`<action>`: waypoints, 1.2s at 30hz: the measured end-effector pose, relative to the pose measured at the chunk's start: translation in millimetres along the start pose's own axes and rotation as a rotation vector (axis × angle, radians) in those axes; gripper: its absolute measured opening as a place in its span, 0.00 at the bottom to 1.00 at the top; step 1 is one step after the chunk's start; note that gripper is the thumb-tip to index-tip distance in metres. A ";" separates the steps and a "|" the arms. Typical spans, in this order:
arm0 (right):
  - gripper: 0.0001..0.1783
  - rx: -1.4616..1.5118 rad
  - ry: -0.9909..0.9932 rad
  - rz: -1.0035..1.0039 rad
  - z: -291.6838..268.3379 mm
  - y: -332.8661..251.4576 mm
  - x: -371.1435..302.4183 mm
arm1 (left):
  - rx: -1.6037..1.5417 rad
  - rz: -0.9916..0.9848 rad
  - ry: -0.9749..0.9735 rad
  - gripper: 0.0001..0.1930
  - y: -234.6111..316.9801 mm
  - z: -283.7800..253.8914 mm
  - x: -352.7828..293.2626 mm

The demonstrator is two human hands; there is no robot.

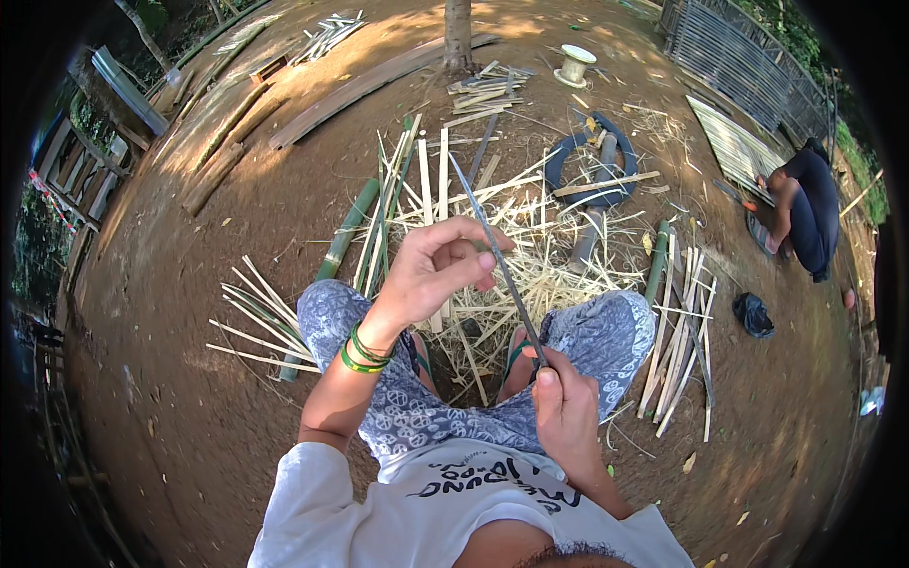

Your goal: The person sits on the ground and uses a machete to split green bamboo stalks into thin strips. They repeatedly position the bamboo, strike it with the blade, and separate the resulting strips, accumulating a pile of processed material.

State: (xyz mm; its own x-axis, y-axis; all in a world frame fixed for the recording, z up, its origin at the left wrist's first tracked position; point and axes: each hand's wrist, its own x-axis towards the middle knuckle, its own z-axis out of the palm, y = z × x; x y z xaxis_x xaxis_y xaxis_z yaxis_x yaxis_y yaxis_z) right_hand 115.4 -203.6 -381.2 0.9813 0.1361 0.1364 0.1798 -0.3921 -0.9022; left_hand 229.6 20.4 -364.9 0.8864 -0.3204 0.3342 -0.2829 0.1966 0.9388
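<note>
My right hand (565, 407) is closed round the handle end of a long, narrow knife (519, 301). Its grey blade slants up and to the left, away from my lap. My left hand (440, 270) is curled at the middle of the blade, thumb in front and a finger passing behind it. Whether it presses hard on the blade cannot be told. Beyond my knees, pale bamboo strips (443, 180) lie across a heap of shavings (516, 284) on the ground. My sandalled feet are under my hands.
Green bamboo poles (348, 227) and split strips (684, 331) flank my knees. Past the heap are a black ring-shaped object (620, 189), a spool (574, 66) and a tree trunk (457, 38). Another person (805, 208) crouches at right by a slatted panel (734, 142); a black bag (754, 315) lies nearer.
</note>
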 end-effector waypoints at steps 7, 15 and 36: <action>0.18 0.022 -0.022 0.056 -3.5 -2.7 -1.5 | -0.026 -0.037 0.003 0.13 1.6 2.6 2.5; 0.18 0.093 -0.043 0.103 -8.1 -6.2 -0.8 | 0.651 0.447 0.374 0.09 47.8 -4.6 10.8; 0.19 0.039 -0.204 0.051 -13.1 -6.3 -0.8 | 1.052 0.977 0.222 0.10 150.4 18.1 -2.2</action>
State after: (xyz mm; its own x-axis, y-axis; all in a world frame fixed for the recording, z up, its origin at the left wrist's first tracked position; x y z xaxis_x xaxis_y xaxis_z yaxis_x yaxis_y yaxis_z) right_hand 114.4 -213.2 -370.3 0.9538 0.3002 0.0084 0.1240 -0.3680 -0.9215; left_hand 178.4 33.9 -222.9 0.1958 -0.2929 0.9359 -0.8415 -0.5402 0.0070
